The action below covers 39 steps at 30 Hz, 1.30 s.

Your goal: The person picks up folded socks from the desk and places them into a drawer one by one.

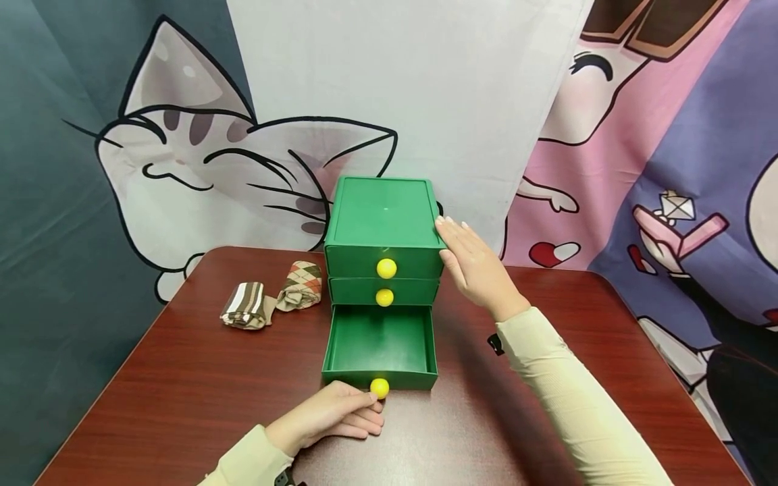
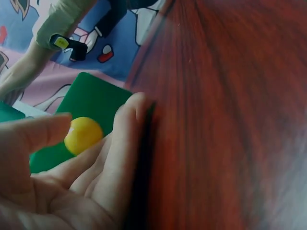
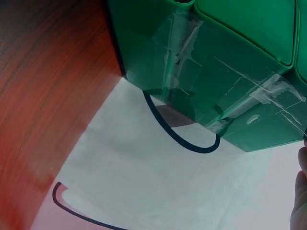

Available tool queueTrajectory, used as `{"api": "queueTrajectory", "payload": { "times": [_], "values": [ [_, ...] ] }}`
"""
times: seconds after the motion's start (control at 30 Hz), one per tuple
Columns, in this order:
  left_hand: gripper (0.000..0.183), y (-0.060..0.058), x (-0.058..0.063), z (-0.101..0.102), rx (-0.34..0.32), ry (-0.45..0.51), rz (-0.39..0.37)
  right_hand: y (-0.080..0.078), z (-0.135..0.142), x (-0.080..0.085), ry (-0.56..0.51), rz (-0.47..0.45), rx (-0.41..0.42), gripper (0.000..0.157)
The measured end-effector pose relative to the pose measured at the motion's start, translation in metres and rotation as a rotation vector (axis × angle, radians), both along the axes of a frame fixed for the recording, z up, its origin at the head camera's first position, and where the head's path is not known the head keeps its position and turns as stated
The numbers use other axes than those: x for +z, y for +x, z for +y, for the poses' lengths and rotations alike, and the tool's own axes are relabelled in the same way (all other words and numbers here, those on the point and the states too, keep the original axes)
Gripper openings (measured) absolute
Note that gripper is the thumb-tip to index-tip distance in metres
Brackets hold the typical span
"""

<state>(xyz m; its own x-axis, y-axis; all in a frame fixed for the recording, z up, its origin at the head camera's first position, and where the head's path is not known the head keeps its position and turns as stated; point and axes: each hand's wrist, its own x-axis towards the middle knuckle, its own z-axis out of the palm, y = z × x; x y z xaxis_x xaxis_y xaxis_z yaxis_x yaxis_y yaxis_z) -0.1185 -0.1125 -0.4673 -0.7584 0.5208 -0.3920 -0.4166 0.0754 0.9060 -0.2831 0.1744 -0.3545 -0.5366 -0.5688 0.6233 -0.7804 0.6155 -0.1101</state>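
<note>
A green three-drawer box (image 1: 384,212) stands at the back of the table, its bottom drawer (image 1: 383,344) pulled out and bare inside. The upper two drawers are closed. My left hand (image 1: 331,415) is at the front of the bottom drawer, thumb and fingers on either side of its yellow knob (image 2: 83,136). Against the box's right side rests my right hand (image 1: 477,266), fingers straight. In the right wrist view only its fingertips show at the right edge, beside the taped green side wall (image 3: 211,81).
To the left of the box lie a rolled striped sock (image 1: 244,307) and a rolled argyle sock (image 1: 302,285), close together on the reddish-brown table (image 1: 182,391). A cartoon-printed curtain (image 1: 425,88) hangs right behind the table.
</note>
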Motion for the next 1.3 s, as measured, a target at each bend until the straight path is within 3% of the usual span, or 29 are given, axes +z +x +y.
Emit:
{"api": "queueTrajectory", "payload": {
  "times": [0.13,0.3,0.4,0.47,0.57,0.7,0.8,0.9,1.0,1.13,1.3],
  "values": [
    [0.036,-0.001,0.010,-0.004,-0.127,-0.056,0.073,0.000,0.001,0.000,-0.011,0.004,0.007,0.050],
    [0.038,-0.006,0.030,-0.014,-0.261,-0.046,0.243,-0.001,0.000,-0.003,-0.021,0.002,0.009,0.050],
    [0.038,-0.011,0.044,-0.021,-0.298,-0.041,0.371,-0.002,0.000,-0.004,-0.021,0.001,0.004,0.054],
    [0.036,-0.015,0.054,-0.027,-0.269,-0.039,0.448,-0.002,0.000,-0.005,-0.025,0.004,0.001,0.055],
    [0.032,-0.019,0.066,-0.035,-0.126,-0.036,0.543,-0.001,0.001,-0.005,-0.031,0.001,0.000,0.053],
    [0.030,-0.027,0.080,-0.050,0.173,-0.033,0.586,0.000,0.001,-0.004,-0.027,-0.012,-0.002,0.051],
    [0.030,-0.037,0.085,-0.065,0.360,-0.046,0.607,0.001,0.001,-0.003,-0.020,-0.024,-0.004,0.050],
    [0.031,-0.048,0.086,-0.081,0.502,-0.100,0.645,0.001,0.001,-0.002,-0.012,-0.036,-0.009,0.049],
    [0.032,-0.059,0.082,-0.097,0.618,-0.191,0.669,0.001,0.000,-0.002,-0.014,-0.031,-0.008,0.049],
    [0.031,-0.071,0.071,-0.118,0.734,-0.382,0.715,0.000,0.001,-0.002,-0.024,-0.021,-0.001,0.049],
    [0.032,-0.083,0.054,-0.143,0.855,-0.519,0.673,0.000,0.001,-0.003,-0.028,-0.018,0.004,0.050]
  ]
}}
